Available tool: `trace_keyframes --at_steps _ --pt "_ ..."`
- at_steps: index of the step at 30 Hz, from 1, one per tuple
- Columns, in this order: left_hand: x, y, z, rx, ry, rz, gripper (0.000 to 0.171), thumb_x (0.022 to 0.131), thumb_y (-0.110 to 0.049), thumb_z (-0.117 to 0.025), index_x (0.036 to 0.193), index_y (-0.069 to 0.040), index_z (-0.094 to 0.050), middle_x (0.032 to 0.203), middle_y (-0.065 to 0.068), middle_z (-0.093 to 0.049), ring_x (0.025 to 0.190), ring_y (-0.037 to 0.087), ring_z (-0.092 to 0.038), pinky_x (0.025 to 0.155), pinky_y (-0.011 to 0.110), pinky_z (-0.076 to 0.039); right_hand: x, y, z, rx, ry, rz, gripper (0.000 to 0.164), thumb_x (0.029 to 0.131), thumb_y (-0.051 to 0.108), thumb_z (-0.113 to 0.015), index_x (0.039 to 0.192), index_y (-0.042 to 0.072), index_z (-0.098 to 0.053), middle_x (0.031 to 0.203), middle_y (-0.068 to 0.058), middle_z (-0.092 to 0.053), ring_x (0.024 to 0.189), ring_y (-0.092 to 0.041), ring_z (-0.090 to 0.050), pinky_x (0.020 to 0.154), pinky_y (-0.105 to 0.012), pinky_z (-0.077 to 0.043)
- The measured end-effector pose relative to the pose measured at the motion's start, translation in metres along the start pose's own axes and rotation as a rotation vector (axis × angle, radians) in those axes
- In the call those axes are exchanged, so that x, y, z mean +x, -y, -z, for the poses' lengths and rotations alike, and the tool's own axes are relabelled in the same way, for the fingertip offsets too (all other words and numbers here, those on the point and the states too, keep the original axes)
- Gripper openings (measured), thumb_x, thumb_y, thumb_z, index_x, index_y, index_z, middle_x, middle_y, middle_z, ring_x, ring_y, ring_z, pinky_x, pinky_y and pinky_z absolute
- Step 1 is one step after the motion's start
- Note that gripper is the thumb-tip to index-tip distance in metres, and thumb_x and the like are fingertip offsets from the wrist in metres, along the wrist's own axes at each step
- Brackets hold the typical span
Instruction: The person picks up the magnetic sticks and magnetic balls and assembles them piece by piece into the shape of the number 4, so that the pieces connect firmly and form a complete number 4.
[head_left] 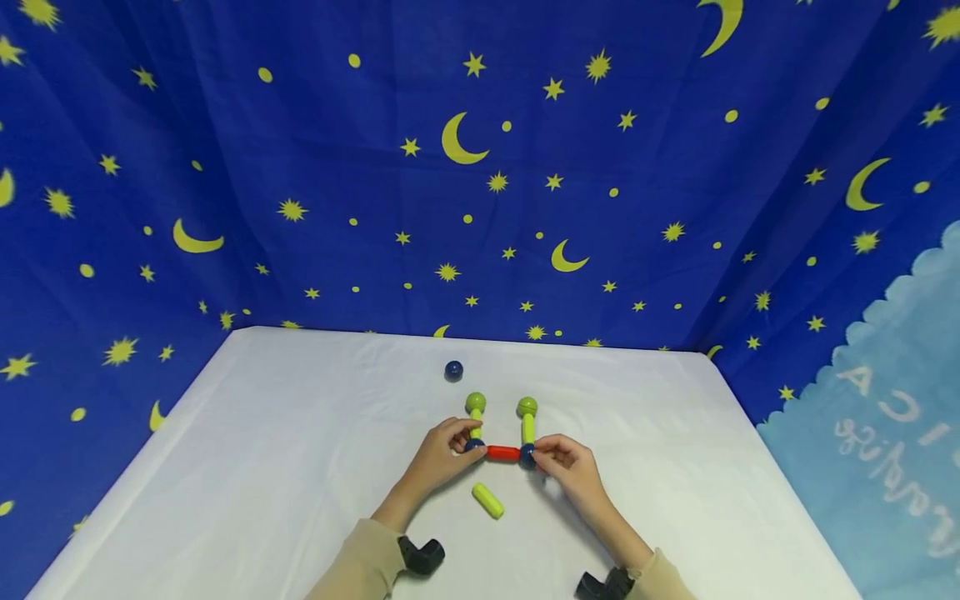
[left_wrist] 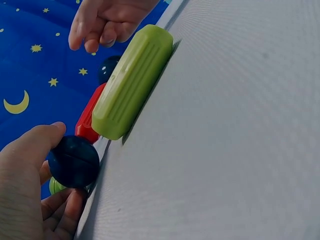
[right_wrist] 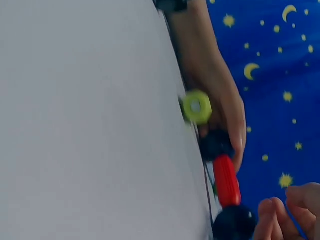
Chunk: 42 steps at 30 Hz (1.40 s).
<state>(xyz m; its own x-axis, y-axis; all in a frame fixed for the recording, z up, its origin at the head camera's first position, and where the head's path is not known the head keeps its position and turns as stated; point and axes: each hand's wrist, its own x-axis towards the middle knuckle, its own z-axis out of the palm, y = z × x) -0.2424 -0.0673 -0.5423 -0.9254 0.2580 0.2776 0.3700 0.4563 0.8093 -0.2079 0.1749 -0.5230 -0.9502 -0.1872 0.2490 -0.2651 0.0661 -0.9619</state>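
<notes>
In the head view, a red stick (head_left: 503, 453) joins two dark blue balls. From each ball a yellow-green stick (head_left: 528, 428) runs toward the far side, ending in a green ball, one on the left (head_left: 476, 402) and one on the right (head_left: 527, 406). My left hand (head_left: 442, 450) holds the left blue ball (left_wrist: 75, 161) between thumb and fingers. Beside the right blue ball (head_left: 528, 455) is my right hand (head_left: 570, 467), its fingers loosely bent; a small gap to that ball shows in the left wrist view. A loose yellow-green stick (head_left: 488, 501) lies nearer the person.
Another dark blue ball (head_left: 453, 371) sits farther back on the white-covered table (head_left: 315, 433). A blue cloth (head_left: 480, 208) with yellow moons and stars hangs behind and at the sides. On the right is a light blue panel (head_left: 885, 417) with white lettering.
</notes>
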Motion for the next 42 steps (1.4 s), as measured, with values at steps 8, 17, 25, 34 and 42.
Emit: trace_keyframes --at_steps 8,17,25,34,42 --pt "-0.001 -0.001 0.0 -0.005 0.0 -0.007 0.037 0.081 -0.024 -0.075 0.114 -0.007 -0.067 0.082 -0.003 -0.056 0.07 0.004 -0.048 0.065 0.017 -0.044 -0.012 -0.002 -0.019 0.027 0.224 -0.03 0.025 0.088 0.0 -0.061 0.105 -0.018 -0.057 0.096 -0.04 -0.057 0.077 0.001 -0.063 0.067 -0.019 -0.054" --pt "-0.001 0.0 -0.001 0.001 -0.013 -0.028 0.034 0.083 -0.024 -0.073 0.112 -0.007 -0.068 0.08 -0.002 -0.056 0.069 0.003 -0.048 0.063 0.017 -0.044 -0.019 -0.003 -0.029 0.051 0.345 -0.127 0.029 0.085 -0.003 -0.062 0.109 -0.018 -0.055 0.102 -0.043 -0.057 0.077 0.0 -0.064 0.068 -0.018 -0.054" --pt "0.0 0.003 -0.002 -0.003 -0.014 -0.016 0.029 0.086 -0.02 -0.069 0.112 -0.007 -0.068 0.08 -0.002 -0.057 0.067 0.0 -0.047 0.062 0.017 -0.045 -0.02 -0.003 -0.035 0.055 0.373 -0.106 0.03 0.085 -0.001 -0.063 0.111 -0.016 -0.055 0.106 -0.039 -0.057 0.085 -0.002 -0.065 0.073 -0.019 -0.055" --pt "0.002 0.005 -0.002 -0.001 -0.009 0.01 0.028 0.086 -0.019 -0.07 0.112 -0.008 -0.068 0.081 -0.002 -0.058 0.067 0.001 -0.047 0.063 0.017 -0.045 -0.014 -0.007 -0.037 -0.14 0.437 -0.039 0.066 0.074 0.013 -0.08 0.132 0.002 -0.052 0.131 -0.02 -0.056 0.111 -0.01 -0.059 0.089 -0.021 -0.05" --pt "0.002 0.001 0.0 -0.003 -0.011 0.013 0.027 0.086 -0.018 -0.07 0.111 -0.007 -0.068 0.079 -0.002 -0.057 0.067 0.002 -0.047 0.062 0.016 -0.044 -0.012 -0.007 -0.042 -0.249 0.471 -0.032 0.065 0.071 0.022 -0.082 0.13 0.011 -0.057 0.13 -0.007 -0.059 0.111 -0.006 -0.055 0.085 -0.02 -0.047"
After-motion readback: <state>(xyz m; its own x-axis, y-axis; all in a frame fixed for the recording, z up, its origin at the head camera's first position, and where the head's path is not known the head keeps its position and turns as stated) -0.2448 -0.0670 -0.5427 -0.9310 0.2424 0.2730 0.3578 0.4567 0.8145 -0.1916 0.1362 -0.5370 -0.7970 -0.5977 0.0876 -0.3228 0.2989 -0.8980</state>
